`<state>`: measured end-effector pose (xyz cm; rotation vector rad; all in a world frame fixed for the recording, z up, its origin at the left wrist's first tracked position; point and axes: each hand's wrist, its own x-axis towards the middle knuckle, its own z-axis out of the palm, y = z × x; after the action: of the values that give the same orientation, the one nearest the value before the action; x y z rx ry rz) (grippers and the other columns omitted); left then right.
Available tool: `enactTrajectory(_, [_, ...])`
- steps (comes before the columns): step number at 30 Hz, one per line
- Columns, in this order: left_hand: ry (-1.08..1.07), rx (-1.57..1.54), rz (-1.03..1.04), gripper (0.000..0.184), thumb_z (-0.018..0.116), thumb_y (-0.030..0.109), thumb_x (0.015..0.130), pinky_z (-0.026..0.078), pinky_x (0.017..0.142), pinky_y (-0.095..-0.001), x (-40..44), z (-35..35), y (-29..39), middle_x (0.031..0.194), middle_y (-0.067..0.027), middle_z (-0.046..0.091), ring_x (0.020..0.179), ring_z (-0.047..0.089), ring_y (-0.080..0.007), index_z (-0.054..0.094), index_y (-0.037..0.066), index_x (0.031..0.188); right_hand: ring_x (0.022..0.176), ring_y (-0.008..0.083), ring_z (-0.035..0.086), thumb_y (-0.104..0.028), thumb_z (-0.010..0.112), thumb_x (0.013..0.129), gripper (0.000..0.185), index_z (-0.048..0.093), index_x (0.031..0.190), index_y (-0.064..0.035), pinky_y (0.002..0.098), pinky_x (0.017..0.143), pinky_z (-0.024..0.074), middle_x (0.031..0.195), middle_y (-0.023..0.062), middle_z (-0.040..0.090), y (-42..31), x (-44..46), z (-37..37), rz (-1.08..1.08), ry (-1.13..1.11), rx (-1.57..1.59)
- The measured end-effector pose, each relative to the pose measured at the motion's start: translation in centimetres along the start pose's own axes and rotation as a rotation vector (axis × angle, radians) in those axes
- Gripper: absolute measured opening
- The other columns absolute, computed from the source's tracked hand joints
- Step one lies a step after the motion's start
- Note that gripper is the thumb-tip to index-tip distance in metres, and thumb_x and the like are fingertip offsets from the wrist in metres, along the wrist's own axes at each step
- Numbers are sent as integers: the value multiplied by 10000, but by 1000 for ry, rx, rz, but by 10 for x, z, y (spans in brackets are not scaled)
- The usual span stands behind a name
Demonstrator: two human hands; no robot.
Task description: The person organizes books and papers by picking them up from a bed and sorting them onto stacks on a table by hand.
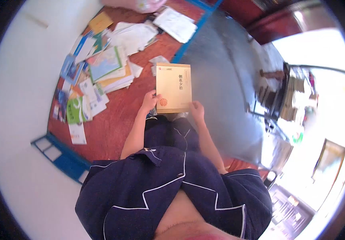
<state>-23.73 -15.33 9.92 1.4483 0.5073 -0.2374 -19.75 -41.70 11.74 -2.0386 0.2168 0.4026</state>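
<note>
A tan book [174, 86] with dark vertical Chinese characters and a round orange seal on its cover is held upright in front of my lap. My left hand [151, 101] grips its lower left edge, the thumb lying over the cover. At the lower right corner, my right hand [197, 109] pinches the book between thumb and fingers. The fingers behind the book are hidden.
Left of me, a reddish wooden surface [100, 138] in a blue metal frame [62, 154] bears piled papers [130, 38], a green booklet [79, 110] and a map-like sheet [105, 64]. Grey floor [224, 80] lies to the right, with a loaded rack [288, 98] beyond.
</note>
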Motion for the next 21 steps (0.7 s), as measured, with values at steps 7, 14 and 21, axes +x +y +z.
enactTrajectory(7, [-378,304,107,226,645,144,857,480,733,-283,12,140,12,906,-49,678,798,597,-101,647,-25,1006,674,262,635,-212,652,815,218,612,863,-4,359,662,496,737,140,650,66,-51,-109,42,422,-70])
enactTrajectory(14, [-562,601,210,209,654,142,832,494,682,-309,-6,292,-10,838,-101,694,740,648,-138,648,-27,953,685,287,640,-208,648,785,211,610,832,-6,370,664,498,732,151,649,144,-113,-215,203,595,-3])
enactTrajectory(21, [-736,775,312,207,634,155,844,498,656,-329,-10,415,-3,786,-114,682,713,639,-155,635,-34,929,681,244,634,-218,661,777,232,623,840,2,355,662,496,738,138,654,198,-140,-286,313,732,163])
